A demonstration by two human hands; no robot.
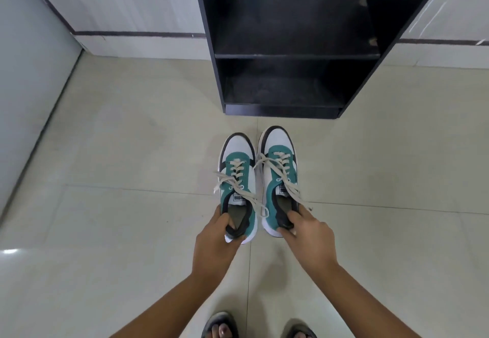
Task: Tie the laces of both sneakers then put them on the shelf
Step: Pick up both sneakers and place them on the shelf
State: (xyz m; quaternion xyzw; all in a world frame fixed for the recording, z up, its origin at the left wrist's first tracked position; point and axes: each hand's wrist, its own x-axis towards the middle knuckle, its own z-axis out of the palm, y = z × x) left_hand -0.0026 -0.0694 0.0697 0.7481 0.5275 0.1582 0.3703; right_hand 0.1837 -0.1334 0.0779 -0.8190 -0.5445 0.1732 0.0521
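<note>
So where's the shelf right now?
The black shelf stands top centre of the head view, against the wall, just beyond the toes of the two sneakers.

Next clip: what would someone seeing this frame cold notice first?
A pair of teal-and-white sneakers at centre frame, the left sneaker gripped at the heel by the left hand and the right sneaker by the right hand. Their cream laces hang loose, not tied in bows. Just beyond them a black shelf unit stands on the pale tiled floor, its boards bare.
</note>
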